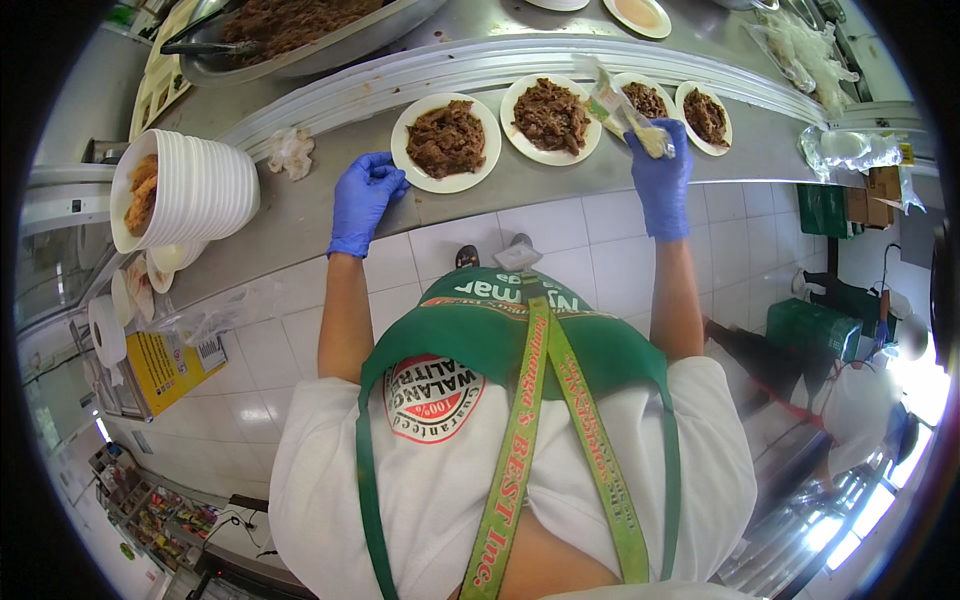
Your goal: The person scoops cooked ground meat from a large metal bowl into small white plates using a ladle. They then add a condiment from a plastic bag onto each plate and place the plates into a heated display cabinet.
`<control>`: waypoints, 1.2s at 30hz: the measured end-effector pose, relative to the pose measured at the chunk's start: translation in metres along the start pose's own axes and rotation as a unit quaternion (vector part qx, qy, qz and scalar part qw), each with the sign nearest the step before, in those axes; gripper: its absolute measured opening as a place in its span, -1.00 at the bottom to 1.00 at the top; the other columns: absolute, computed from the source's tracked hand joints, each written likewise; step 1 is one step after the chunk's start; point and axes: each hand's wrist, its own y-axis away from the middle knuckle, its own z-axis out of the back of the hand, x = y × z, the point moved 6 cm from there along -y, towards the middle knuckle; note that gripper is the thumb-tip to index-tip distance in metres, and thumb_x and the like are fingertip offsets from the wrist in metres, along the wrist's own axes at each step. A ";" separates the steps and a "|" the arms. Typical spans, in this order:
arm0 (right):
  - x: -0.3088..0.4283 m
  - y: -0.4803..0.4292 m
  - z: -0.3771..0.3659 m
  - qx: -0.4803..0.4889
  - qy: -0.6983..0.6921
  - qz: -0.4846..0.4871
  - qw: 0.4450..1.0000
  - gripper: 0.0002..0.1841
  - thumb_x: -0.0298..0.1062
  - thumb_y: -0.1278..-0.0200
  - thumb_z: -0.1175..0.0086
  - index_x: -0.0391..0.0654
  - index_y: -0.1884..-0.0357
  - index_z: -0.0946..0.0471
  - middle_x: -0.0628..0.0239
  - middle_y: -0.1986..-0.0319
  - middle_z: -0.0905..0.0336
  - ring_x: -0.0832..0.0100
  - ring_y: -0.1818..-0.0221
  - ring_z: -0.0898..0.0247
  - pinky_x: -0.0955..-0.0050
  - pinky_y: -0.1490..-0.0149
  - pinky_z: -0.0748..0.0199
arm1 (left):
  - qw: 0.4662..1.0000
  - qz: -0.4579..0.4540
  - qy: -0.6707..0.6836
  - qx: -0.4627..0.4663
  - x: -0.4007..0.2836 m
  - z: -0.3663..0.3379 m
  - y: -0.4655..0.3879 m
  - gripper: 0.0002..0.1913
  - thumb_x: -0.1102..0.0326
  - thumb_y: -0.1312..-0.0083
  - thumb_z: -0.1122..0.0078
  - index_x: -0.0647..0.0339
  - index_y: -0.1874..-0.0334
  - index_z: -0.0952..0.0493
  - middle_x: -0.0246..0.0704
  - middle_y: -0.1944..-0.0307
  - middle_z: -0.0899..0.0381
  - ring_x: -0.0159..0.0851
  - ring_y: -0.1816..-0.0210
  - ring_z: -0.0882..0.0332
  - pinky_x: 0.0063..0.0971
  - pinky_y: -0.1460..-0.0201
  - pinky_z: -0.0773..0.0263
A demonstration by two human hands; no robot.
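My left hand [366, 201], in a blue glove, has its fingertips at the left rim of a white plate [400, 166] and appears to pinch it. Shredded brown meat [446, 139] is heaped on that plate. To its right, a second plate [517, 146] carries similar meat. My right hand [663, 180], also gloved, grips a clear plastic packet [621, 109] with pale contents and a printed label. The packet partly covers a third plate [626, 79] of meat. A smaller-looking plate [701, 147] of meat is just right of my right hand.
A metal pan [315, 64] of shredded meat with black-handled tongs [210, 46] stands at upper left. Stacked white bowls [217, 187] lean left, fried food inside. Crumpled plastic [291, 152] lies on the steel counter [315, 210]. A raised rail [330, 94] runs behind the plates. Another person [847, 405] is at right.
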 end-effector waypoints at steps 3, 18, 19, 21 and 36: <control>-0.008 -0.002 -0.015 0.000 0.012 0.001 1.000 -0.65 -0.48 -0.04 -0.37 -0.12 0.19 -0.43 0.19 0.40 -0.61 0.29 0.32 -0.60 0.37 0.21 -0.51 | 1.000 0.003 -0.009 0.011 -0.001 0.000 -0.001 -0.69 0.45 -0.31 -0.20 0.42 -0.06 -0.48 -0.27 0.24 -0.63 -0.42 0.31 -0.65 -0.62 0.26 -0.58; -0.014 0.030 -0.022 -0.022 -0.095 -0.120 0.988 -0.69 -0.47 -0.09 -0.37 -0.17 0.23 -0.43 0.35 0.38 -0.51 0.57 0.31 -0.40 0.52 0.17 -0.45 | 0.944 -0.165 -0.074 -0.276 0.010 0.114 0.036 -0.82 0.34 -0.38 -0.18 0.27 0.08 -0.60 -0.35 0.38 -0.65 -0.54 0.53 -0.51 -0.67 0.53 -0.36; -0.007 0.033 -0.028 -0.010 -0.108 -0.117 0.987 -0.69 -0.46 -0.09 -0.37 -0.17 0.23 -0.43 0.36 0.38 -0.51 0.57 0.31 -0.41 0.53 0.17 -0.45 | 0.934 -0.181 -0.083 -0.297 0.013 0.121 0.039 -0.83 0.34 -0.38 -0.19 0.28 0.10 -0.60 -0.36 0.41 -0.64 -0.55 0.56 -0.48 -0.67 0.53 -0.35; 0.014 0.040 -0.042 0.014 -0.134 -0.111 0.985 -0.70 -0.46 -0.10 -0.36 -0.18 0.23 -0.42 0.37 0.37 -0.51 0.58 0.31 -0.41 0.54 0.16 -0.45 | 0.929 -0.201 -0.052 -0.306 0.022 0.126 0.042 -0.86 0.37 -0.36 -0.20 0.29 0.13 -0.61 -0.36 0.44 -0.63 -0.56 0.58 -0.44 -0.67 0.53 -0.35; 0.094 0.043 -0.082 0.105 -0.019 0.054 0.993 -0.71 -0.55 -0.07 -0.32 -0.16 0.21 -0.45 0.26 0.37 -0.55 0.40 0.29 -0.51 0.46 0.17 -0.47 | 0.929 -0.208 -0.012 -0.306 0.024 0.122 0.044 -0.89 0.45 -0.34 -0.21 0.30 0.15 -0.61 -0.36 0.45 -0.62 -0.56 0.57 -0.45 -0.67 0.51 -0.37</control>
